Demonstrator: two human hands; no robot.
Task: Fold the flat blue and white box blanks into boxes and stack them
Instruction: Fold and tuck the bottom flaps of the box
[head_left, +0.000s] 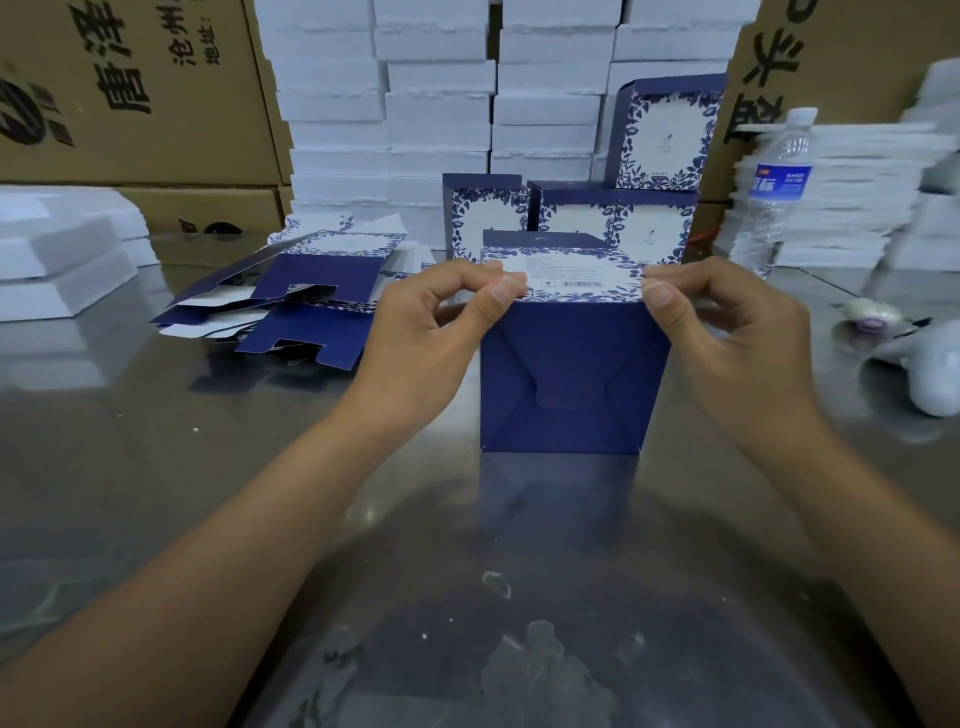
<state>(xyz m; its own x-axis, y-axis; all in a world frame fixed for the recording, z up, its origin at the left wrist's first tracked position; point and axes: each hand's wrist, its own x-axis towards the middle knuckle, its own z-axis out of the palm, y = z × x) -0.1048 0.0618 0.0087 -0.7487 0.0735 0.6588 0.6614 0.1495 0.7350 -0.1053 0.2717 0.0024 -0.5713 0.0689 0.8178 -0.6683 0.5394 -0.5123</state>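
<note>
A blue and white box (571, 374) stands on the steel table in front of me, its dark blue interlocked bottom flaps facing me. My left hand (436, 332) pinches its upper left corner. My right hand (727, 322) pinches the upper right corner. A pile of flat blue and white blanks (291, 296) lies to the left. Folded boxes (587, 218) stand behind, one more (667, 132) stacked on top of them at the right.
White foam trays are stacked in a wall (441, 98) at the back, also at left (57, 260) and right (852, 197). Brown cartons (130, 88) stand behind. A water bottle (774, 192) and a white tool (914, 364) sit at the right. The reflective table (208, 493) stretches toward me.
</note>
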